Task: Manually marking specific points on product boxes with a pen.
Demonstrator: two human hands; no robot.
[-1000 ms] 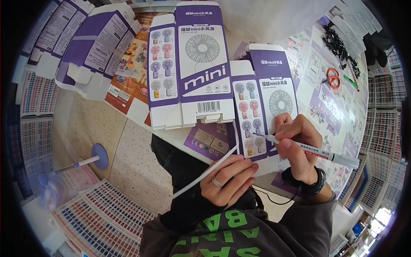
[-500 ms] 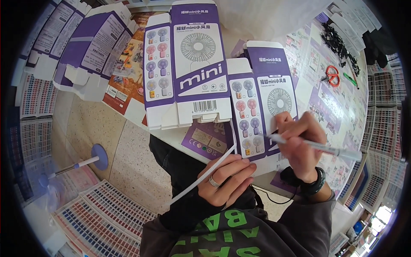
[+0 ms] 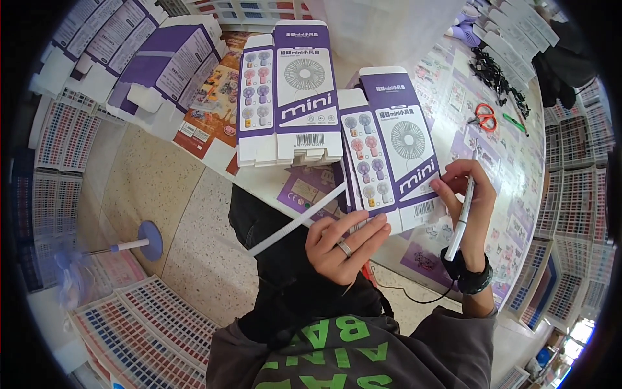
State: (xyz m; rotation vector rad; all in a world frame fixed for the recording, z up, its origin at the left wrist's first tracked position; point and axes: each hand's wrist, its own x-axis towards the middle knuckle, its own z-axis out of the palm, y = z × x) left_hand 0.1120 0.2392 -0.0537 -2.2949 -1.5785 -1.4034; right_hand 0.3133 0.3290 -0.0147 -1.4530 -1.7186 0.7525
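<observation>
Purple boxes, any marks indiscernible, lie beneath the loosely outstretched left hand, grip unclear, beside the right hand clutching a marker.

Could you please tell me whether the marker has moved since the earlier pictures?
Yes, the marker in the right hand has swung right and upward, nearer to the red scissors lying on the table.

I'm monitoring a table carrying stacked purple-and-white cartons above centre, red-handled scissors and black cables upper right.
</observation>
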